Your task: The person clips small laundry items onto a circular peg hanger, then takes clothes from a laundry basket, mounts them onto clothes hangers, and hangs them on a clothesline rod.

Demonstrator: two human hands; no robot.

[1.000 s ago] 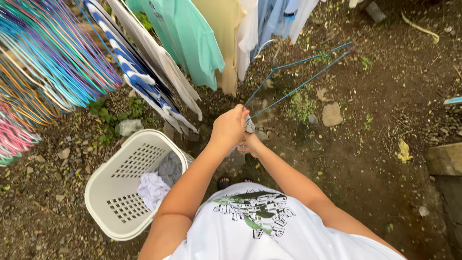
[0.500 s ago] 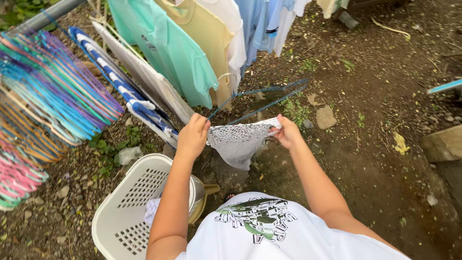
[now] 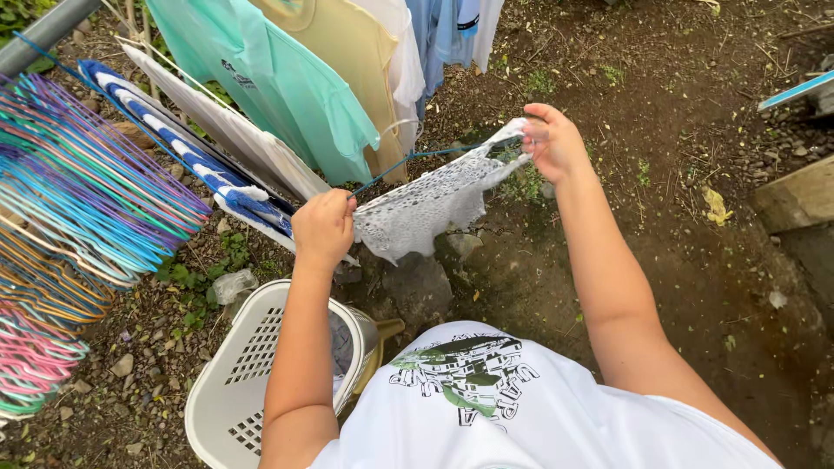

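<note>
Seen from the head camera, a person in a white printed shirt stretches a small grey-white patterned cloth [image 3: 426, 207] between two hands above bare dirt ground [image 3: 678, 260]. The left hand [image 3: 324, 229] is closed in a fist around the cloth's lower corner together with the end of a thin blue wire hanger [image 3: 408, 159] — the right hand [image 3: 556, 143] pinches the opposite, upper corner between thumb and fingers. The cloth hangs in the air between them, pulled fairly taut along its top edge and sagging below.

It looks light, thin and limp — likely to fold or slip off the wire unless held at the corners or hem, which is where both hands have it. The hanger appears slender and springy, best gripped near its bend.

A white laundry basket [image 3: 261, 373] sits under the left arm; shirts [image 3: 304, 78] hang beyond, with a fan of coloured hangers [image 3: 78, 217] at the frame's left edge.
</note>
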